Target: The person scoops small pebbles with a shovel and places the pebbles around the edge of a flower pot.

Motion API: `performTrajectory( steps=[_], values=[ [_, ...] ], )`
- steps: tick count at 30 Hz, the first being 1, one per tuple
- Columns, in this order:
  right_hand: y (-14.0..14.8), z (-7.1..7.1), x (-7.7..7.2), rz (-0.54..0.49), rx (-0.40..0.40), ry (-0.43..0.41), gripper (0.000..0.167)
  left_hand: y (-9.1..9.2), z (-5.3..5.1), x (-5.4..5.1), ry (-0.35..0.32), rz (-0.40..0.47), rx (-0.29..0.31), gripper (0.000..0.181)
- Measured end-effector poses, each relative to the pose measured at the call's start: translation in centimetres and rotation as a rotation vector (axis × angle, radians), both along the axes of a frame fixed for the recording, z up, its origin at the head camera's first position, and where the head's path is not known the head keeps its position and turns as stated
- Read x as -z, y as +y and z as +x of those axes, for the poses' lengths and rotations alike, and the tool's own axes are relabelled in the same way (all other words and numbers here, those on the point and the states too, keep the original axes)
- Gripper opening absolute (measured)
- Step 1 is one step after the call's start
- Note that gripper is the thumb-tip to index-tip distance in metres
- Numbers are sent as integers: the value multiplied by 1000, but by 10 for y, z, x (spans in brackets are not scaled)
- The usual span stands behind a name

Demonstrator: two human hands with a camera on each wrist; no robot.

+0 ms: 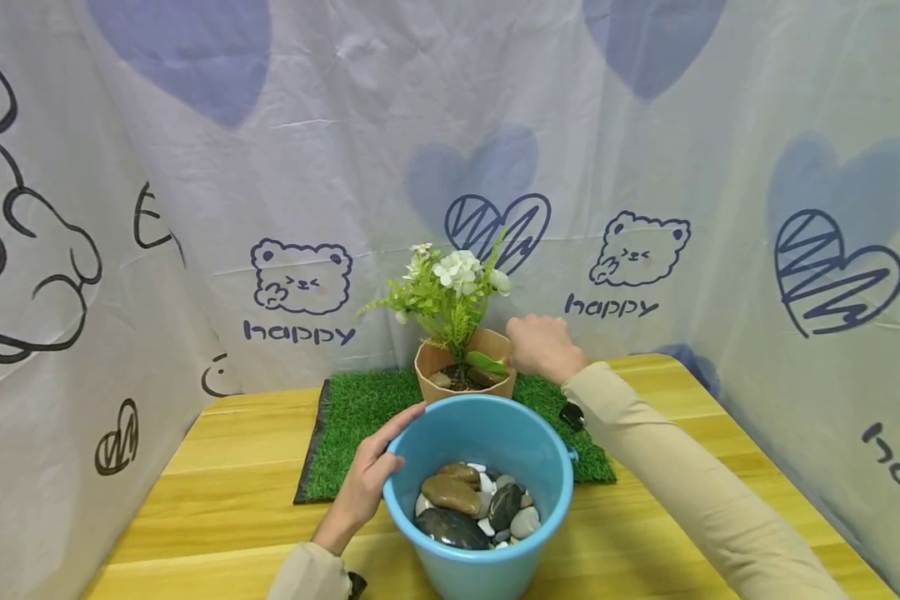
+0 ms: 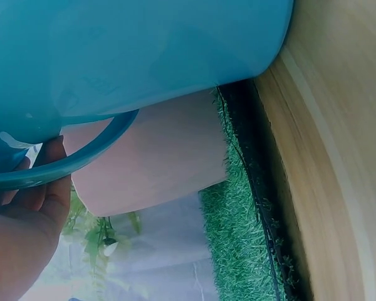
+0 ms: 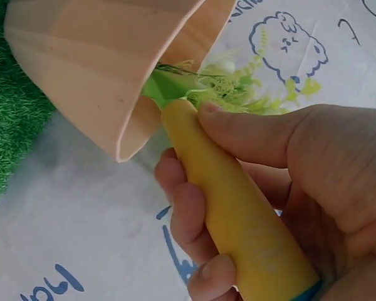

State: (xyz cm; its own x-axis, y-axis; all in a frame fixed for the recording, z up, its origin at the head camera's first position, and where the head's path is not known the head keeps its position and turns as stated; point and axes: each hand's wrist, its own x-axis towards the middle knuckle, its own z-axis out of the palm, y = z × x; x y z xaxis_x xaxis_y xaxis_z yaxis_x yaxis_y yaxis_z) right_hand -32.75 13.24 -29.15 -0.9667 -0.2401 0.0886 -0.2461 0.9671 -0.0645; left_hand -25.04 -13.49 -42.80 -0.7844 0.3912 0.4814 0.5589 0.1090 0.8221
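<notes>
My right hand (image 1: pixel 543 346) grips the yellow handle (image 3: pixel 229 200) of a small trowel. Its green blade (image 1: pixel 486 363) reaches over the rim into a peach flowerpot (image 3: pixel 81 56), near the soil and a few stones. White flowers with green leaves (image 1: pixel 457 273) stand upright in that pot. At the near side, my left hand (image 1: pixel 362 479) holds the left rim of a light blue bucket (image 1: pixel 480 577). The bucket's curved handle (image 2: pixel 81 157) crosses the left fingers in the left wrist view. Inside the bucket lie several smooth brown, black, grey and white stones (image 1: pixel 451 494).
Under the pot is a green artificial grass mat (image 1: pixel 360 433) with a black edge, laid on a wooden table (image 1: pixel 225 475). Behind and at both sides hang white cloth walls (image 1: pixel 390 108) with hearts and bear drawings, close beyond the pot.
</notes>
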Motion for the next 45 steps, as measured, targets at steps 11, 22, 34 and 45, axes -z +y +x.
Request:
performTrajectory(
  steps=[11, 22, 34, 45],
  values=[
    [4, -8, 4, -10, -6, -73, 26, 0, 0, 0, 14, 13, 12, 70],
    [0, -10, 14, 9, 11, -42, 25, 0, 0, 1, -2, 22, 24, 70],
    [7, -9, 15, -58, -18, -70, 27, -1, 0, 0, 17, 10, 9, 70],
    [19, -7, 9, -94, -17, -94, 32, -1, -2, 2, 12, 15, 11, 70]
  ],
)
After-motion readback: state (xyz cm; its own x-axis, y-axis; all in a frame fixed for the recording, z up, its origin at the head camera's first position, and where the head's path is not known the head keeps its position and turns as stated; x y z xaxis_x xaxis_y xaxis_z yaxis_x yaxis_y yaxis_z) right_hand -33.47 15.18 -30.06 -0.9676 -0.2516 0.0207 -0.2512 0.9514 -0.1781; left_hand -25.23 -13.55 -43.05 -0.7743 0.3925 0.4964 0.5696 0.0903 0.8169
